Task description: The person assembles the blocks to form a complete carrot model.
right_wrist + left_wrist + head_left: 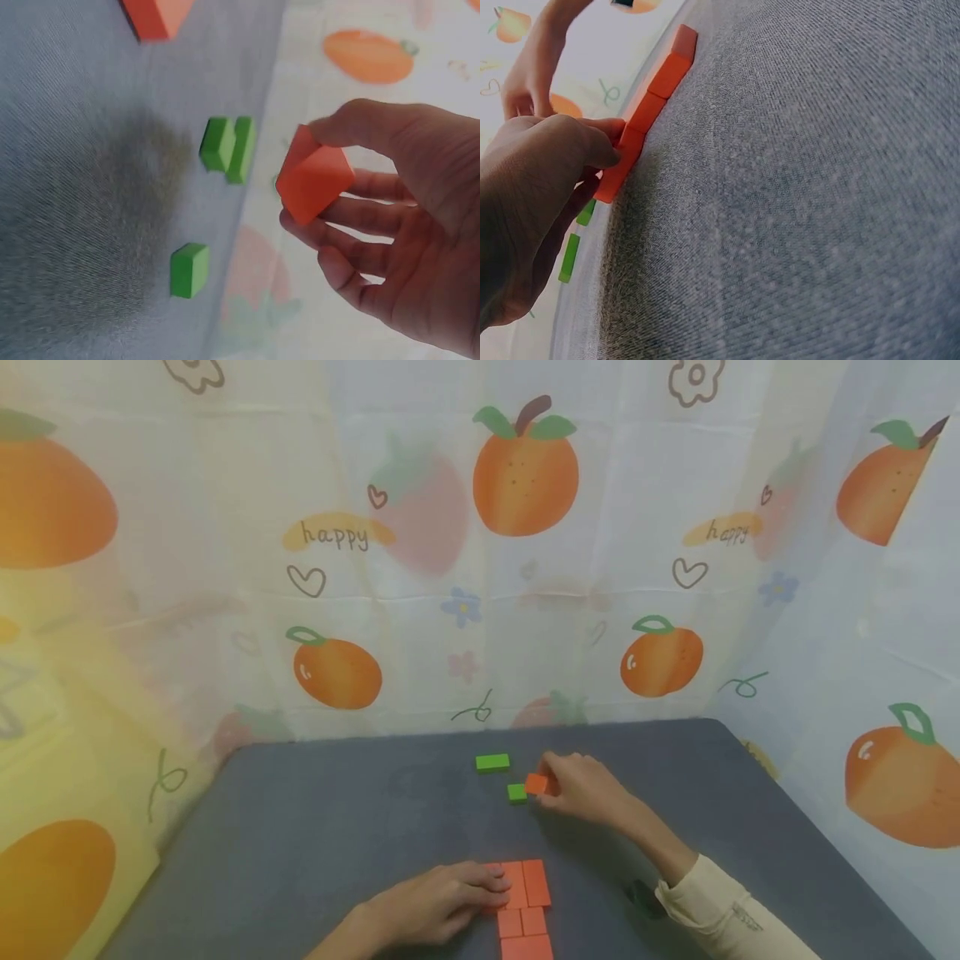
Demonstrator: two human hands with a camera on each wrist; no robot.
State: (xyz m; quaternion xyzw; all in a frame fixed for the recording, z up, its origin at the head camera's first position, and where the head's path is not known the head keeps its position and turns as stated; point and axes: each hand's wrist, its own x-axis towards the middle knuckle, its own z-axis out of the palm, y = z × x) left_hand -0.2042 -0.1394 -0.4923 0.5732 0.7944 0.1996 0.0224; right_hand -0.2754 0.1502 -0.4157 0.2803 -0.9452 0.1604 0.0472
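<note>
In the head view, my left hand [442, 902] rests with its fingertips on the upper left of a flat arrangement of orange blocks [535, 883]. The left wrist view shows those fingers against the side and top of the end orange block [616, 176]. My right hand [585, 787] pinches an orange block [315, 176] between thumb and fingers, above the table. Just left of it in the head view lie a small green block [517, 793] and a longer green block [492, 763]. Another green block [189, 270] shows apart in the right wrist view.
The dark grey table [337, 810] has a rounded far right corner. Behind and beside it hangs a fruit-patterned curtain [480, 635]. Beneath the right sleeve [738, 910] is a small dark object [643, 899].
</note>
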